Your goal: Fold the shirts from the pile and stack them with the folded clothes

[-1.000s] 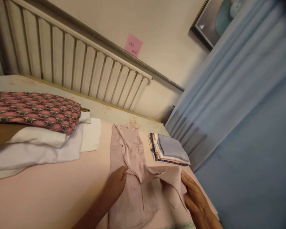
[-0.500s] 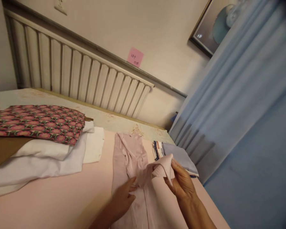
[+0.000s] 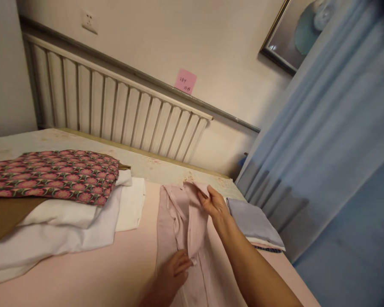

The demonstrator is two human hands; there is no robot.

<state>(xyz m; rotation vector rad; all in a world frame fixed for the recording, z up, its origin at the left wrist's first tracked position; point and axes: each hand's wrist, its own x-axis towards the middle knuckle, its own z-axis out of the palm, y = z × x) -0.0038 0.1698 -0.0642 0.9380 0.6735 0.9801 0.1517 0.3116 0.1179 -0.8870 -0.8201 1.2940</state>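
Observation:
A pale pink long shirt (image 3: pixel 205 273) with fine ribbing lies lengthwise on the pink bed cover, its collar end pointing away from me. My right hand (image 3: pixel 213 202) pinches the edge of a ribbed sleeve (image 3: pixel 196 228) near the collar, thumb and fingers closed on the cloth. Lower down, my left hand (image 3: pixel 177 270) has its fingers curled at the near end of that sleeve, over the shirt's middle. The raised sleeve spans the space between both hands. Cloth and fingers partly hide the left fingertips' hold.
Left lies a heap of clothes: a red floral garment (image 3: pixel 67 175), a brown one (image 3: pixel 9 217) and white ones (image 3: pixel 67 238). A folded stack topped with grey-blue cloth (image 3: pixel 256 217) sits right. Behind are a radiator (image 3: pixel 121 102) and a blue curtain (image 3: pixel 323 162).
My right hand has moved up and away toward the collar, taking the sleeve edge along and spreading it over the shirt. My left hand stays low, its fingers at the sleeve's near end.

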